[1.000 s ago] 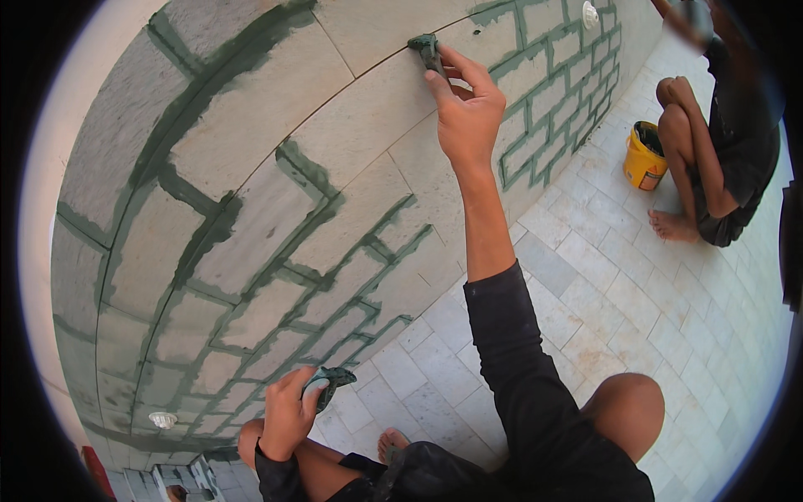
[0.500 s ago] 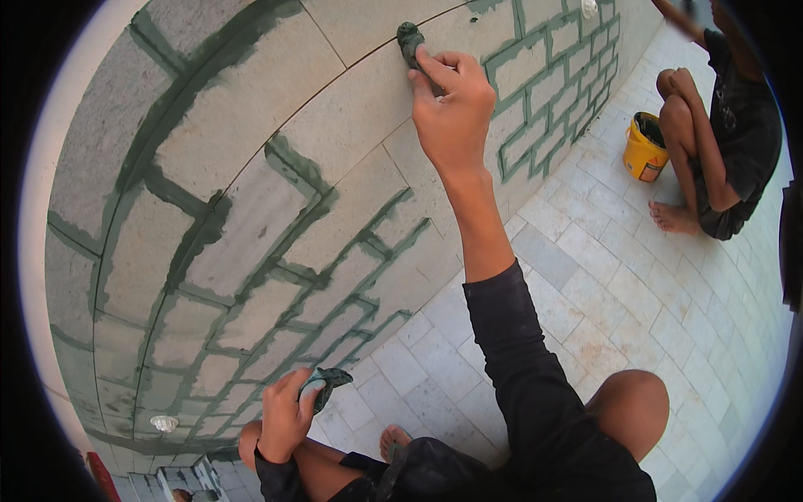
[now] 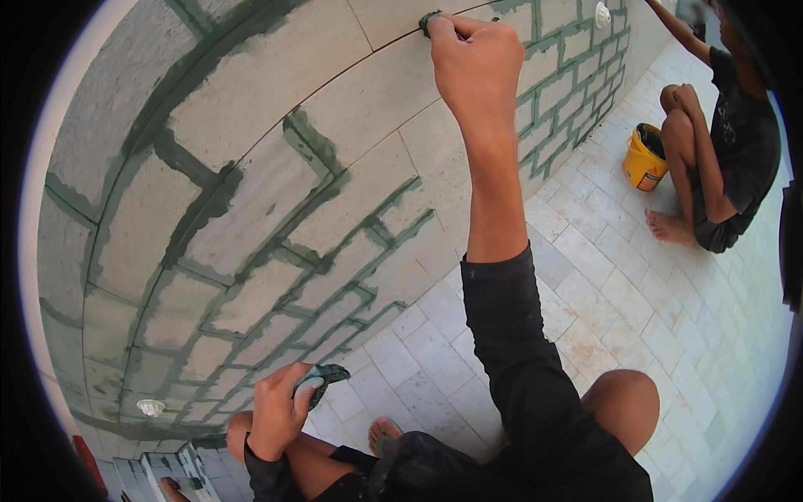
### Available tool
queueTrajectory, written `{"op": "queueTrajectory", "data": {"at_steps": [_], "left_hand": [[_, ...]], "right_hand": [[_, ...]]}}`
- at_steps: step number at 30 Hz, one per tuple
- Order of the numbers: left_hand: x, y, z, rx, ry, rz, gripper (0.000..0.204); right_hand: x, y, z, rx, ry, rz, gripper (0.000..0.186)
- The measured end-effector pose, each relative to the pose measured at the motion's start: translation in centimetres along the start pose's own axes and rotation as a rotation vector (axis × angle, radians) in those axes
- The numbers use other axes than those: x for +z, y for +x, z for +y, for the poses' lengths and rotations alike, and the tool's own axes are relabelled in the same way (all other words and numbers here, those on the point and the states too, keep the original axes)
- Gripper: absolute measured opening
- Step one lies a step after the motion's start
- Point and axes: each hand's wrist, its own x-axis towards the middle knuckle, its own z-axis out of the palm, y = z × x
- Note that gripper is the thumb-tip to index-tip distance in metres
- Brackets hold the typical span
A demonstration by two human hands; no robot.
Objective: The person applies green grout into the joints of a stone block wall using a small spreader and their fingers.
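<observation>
A curved wall of pale stone tiles [image 3: 360,92] has dark green grout smeared along many of its joints. At the top, my right hand [image 3: 481,63] is closed in a pinch, its fingertips against the wall at a long bare joint. It grips a lump of dark green grout [image 3: 428,23], mostly hidden by the fingers; whether a tool lies inside cannot be seen. Low and left, my left hand [image 3: 278,410] is closed around a bigger wad of dark green grout [image 3: 328,378], with a pale patch by the thumb. This hand is apart from the wall, near my knee.
Another person in dark clothes [image 3: 744,151] squats at the right beside a yellow bucket [image 3: 644,159] with dark green stuff inside. Pale paving [image 3: 585,284] runs along the wall's foot. Round white fittings [image 3: 150,408] sit in the wall. Part of another person's arm [image 3: 173,489] shows bottom left.
My right hand has moved a little up and right along the bare joint, and its lump now presses to the wall, more covered by the fingers. My left hand keeps its wad. The view has shifted slightly.
</observation>
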Motion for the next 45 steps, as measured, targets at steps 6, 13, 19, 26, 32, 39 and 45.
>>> {"op": "queueTrajectory", "data": {"at_steps": [6,13,19,26,32,39,45], "left_hand": [[0.1,0.0,-0.1,-0.01,0.017,0.007,0.02],[0.0,-0.2,0.2,-0.019,0.035,0.027,0.018],[-0.1,-0.1,-0.2,-0.018,0.025,0.03,0.017],[-0.4,-0.3,-0.2,-0.022,0.052,0.014,0.017],[-0.1,-0.1,-0.5,-0.014,0.043,0.017,0.016],[-0.4,-0.4,0.0,-0.01,0.043,-0.004,0.016],[-0.7,-0.7,-0.2,-0.021,0.053,-0.001,0.017]], "right_hand": [[1.0,-2.2,-1.3,0.066,0.039,-0.095,0.029],[-1.4,-3.1,1.0,0.171,0.176,-0.007,0.041],[0.0,-3.1,4.9,-0.132,0.076,0.081,0.035],[2.2,-3.2,5.8,-0.262,-0.025,0.129,0.032],[0.3,-2.7,5.4,-0.192,-0.169,0.078,0.024],[-0.8,1.0,2.0,-0.023,-0.076,0.081,0.024],[1.0,0.2,-0.2,0.061,-0.065,0.014,0.035]]}}
